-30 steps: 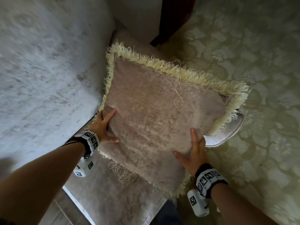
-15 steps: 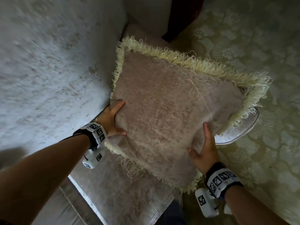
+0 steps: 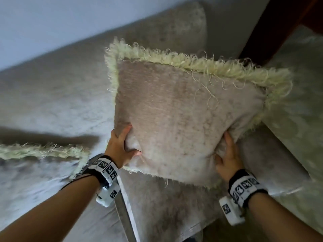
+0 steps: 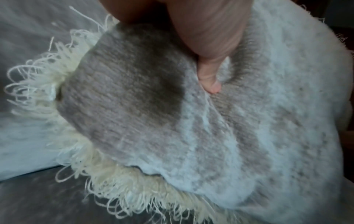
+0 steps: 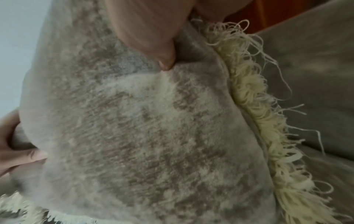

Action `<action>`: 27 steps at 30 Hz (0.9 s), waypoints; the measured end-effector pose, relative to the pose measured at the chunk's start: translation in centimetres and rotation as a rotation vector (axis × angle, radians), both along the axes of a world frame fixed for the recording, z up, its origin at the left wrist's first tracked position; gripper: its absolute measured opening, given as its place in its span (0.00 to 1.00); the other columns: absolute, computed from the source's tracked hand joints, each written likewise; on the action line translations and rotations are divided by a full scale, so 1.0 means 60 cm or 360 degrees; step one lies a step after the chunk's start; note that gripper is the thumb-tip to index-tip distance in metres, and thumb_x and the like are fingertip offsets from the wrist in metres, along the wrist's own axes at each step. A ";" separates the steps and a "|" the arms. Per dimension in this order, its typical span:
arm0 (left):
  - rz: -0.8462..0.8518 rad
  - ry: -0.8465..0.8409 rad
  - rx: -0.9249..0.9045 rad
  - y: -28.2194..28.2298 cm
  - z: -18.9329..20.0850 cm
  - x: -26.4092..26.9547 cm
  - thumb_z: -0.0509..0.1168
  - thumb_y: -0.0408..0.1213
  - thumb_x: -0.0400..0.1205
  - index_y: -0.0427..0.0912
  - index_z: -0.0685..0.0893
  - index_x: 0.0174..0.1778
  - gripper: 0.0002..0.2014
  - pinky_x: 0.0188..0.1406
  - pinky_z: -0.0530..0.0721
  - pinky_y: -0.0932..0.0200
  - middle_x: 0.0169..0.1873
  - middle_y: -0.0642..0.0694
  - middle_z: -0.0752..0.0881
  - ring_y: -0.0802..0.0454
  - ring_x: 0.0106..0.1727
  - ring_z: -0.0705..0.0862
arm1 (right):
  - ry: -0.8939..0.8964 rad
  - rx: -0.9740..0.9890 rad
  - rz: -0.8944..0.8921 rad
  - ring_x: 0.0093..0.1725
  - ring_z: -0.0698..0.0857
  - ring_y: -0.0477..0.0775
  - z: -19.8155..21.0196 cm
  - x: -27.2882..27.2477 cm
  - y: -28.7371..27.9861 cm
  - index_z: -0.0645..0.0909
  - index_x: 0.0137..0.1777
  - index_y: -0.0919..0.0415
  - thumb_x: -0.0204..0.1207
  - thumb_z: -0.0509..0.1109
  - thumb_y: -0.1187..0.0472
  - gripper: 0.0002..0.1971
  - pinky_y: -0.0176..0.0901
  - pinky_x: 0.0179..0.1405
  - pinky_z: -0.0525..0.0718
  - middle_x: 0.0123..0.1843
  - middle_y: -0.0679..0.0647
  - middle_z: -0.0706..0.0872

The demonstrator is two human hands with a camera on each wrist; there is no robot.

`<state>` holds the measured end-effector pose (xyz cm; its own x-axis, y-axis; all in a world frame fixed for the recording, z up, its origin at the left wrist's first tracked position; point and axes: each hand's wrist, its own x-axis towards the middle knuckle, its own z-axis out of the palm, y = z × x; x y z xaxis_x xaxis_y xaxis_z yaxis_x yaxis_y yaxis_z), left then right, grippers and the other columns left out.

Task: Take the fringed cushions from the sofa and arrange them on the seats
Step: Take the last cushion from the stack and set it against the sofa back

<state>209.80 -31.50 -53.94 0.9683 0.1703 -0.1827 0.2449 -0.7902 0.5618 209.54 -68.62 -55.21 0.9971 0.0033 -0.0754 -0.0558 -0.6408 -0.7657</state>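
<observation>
A square beige cushion (image 3: 178,116) with a pale yellow fringe stands tilted over the sofa seat (image 3: 167,212), near the backrest. My left hand (image 3: 120,147) grips its lower left corner, thumb pressed into the fabric (image 4: 210,81). My right hand (image 3: 227,154) grips its lower right edge, thumb dug into the plush (image 5: 164,60). A second fringed cushion (image 3: 35,154) lies at the left on the seat, only partly in view.
The sofa backrest (image 3: 61,95) runs from left to the top middle, with a pale wall above it. A dark wooden post (image 3: 272,23) stands at the top right. A patterned greenish fabric (image 3: 297,119) covers the right side.
Both hands have raised the cushion and carried it toward the backrest. My view has swung up from the floor side to the sofa, bringing the second cushion into sight.
</observation>
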 end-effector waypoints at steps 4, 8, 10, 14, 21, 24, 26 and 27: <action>0.0252 -0.0247 -0.0041 0.056 0.006 -0.028 0.84 0.41 0.64 0.58 0.63 0.79 0.50 0.63 0.79 0.41 0.62 0.41 0.67 0.34 0.60 0.76 | -0.0196 -0.0109 0.0265 0.73 0.74 0.70 0.029 0.110 0.073 0.38 0.77 0.19 0.75 0.70 0.69 0.54 0.61 0.68 0.79 0.83 0.63 0.63; 0.0456 -0.0455 -0.0020 0.089 -0.038 -0.042 0.83 0.40 0.64 0.54 0.65 0.77 0.48 0.63 0.76 0.39 0.62 0.36 0.66 0.32 0.60 0.73 | -0.0292 -0.0158 0.0364 0.68 0.78 0.73 0.033 0.207 0.157 0.43 0.82 0.29 0.76 0.68 0.72 0.50 0.60 0.63 0.83 0.84 0.61 0.59; 0.0514 -0.0514 -0.0035 0.096 -0.071 -0.041 0.84 0.40 0.64 0.55 0.64 0.75 0.47 0.65 0.73 0.42 0.62 0.32 0.66 0.31 0.60 0.73 | -0.0314 -0.0192 0.0367 0.62 0.81 0.73 0.011 0.243 0.189 0.43 0.80 0.27 0.76 0.66 0.73 0.50 0.56 0.58 0.85 0.85 0.60 0.57; 0.0467 -0.0497 -0.0060 0.095 -0.138 -0.037 0.84 0.39 0.64 0.56 0.65 0.73 0.45 0.59 0.79 0.37 0.60 0.30 0.67 0.26 0.54 0.77 | -0.0386 -0.0120 0.0361 0.77 0.70 0.66 -0.069 0.282 0.217 0.45 0.82 0.35 0.70 0.71 0.75 0.53 0.65 0.68 0.80 0.85 0.57 0.55; 0.0271 -0.0209 -0.0123 0.111 -0.240 -0.089 0.82 0.37 0.66 0.65 0.60 0.75 0.48 0.61 0.79 0.32 0.62 0.28 0.69 0.24 0.59 0.76 | -0.0233 -0.0185 0.0425 0.79 0.67 0.67 -0.157 0.257 0.204 0.48 0.82 0.31 0.70 0.72 0.73 0.53 0.69 0.70 0.76 0.83 0.61 0.59; 0.0219 -0.0173 -0.0136 0.123 -0.253 -0.094 0.82 0.38 0.66 0.64 0.59 0.76 0.49 0.62 0.78 0.31 0.62 0.28 0.68 0.25 0.59 0.75 | -0.0216 -0.0246 0.0425 0.78 0.69 0.68 -0.163 0.261 0.206 0.41 0.77 0.21 0.70 0.71 0.73 0.57 0.69 0.67 0.79 0.84 0.61 0.58; 0.0194 -0.0163 -0.0135 0.127 -0.252 -0.091 0.82 0.39 0.66 0.65 0.57 0.76 0.50 0.62 0.78 0.30 0.62 0.28 0.68 0.25 0.60 0.75 | -0.0214 -0.0265 0.0432 0.77 0.71 0.67 -0.159 0.264 0.208 0.40 0.77 0.20 0.71 0.71 0.74 0.57 0.68 0.66 0.80 0.84 0.61 0.57; 0.0192 -0.0160 -0.0128 0.128 -0.251 -0.090 0.82 0.39 0.66 0.66 0.57 0.76 0.50 0.61 0.78 0.30 0.62 0.27 0.69 0.25 0.59 0.75 | -0.0210 -0.0259 0.0439 0.75 0.73 0.66 -0.155 0.263 0.207 0.40 0.77 0.20 0.71 0.71 0.74 0.57 0.66 0.64 0.82 0.84 0.61 0.57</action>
<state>204.38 -23.85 -69.01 0.9558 0.2750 -0.1038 0.2747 -0.7100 0.6484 225.32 -56.17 -64.51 0.9615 0.2729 0.0321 0.2292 -0.7323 -0.6413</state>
